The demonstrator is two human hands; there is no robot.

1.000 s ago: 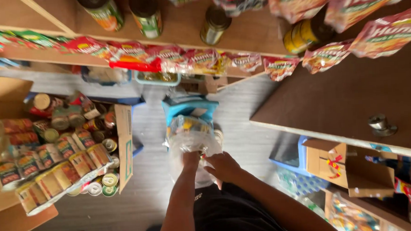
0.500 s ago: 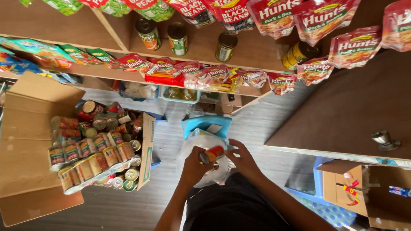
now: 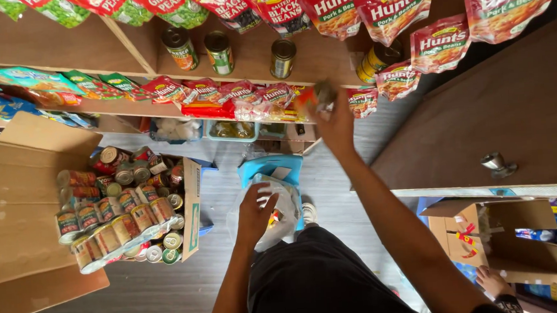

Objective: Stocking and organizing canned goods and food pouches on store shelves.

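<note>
Wooden shelf [image 3: 254, 62] above: my right hand [image 3: 334, 125] grips a small can [image 3: 323, 92] just below it; my left hand [image 3: 254, 213] clutches the plastic bag [image 3: 281, 213], farther below.

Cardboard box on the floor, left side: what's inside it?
The cardboard box holds many tin cans, some lying in rows, some upright with tops showing. What lies beneath the top cans is covered. The left hand is at the plastic bag, not the box.
</note>
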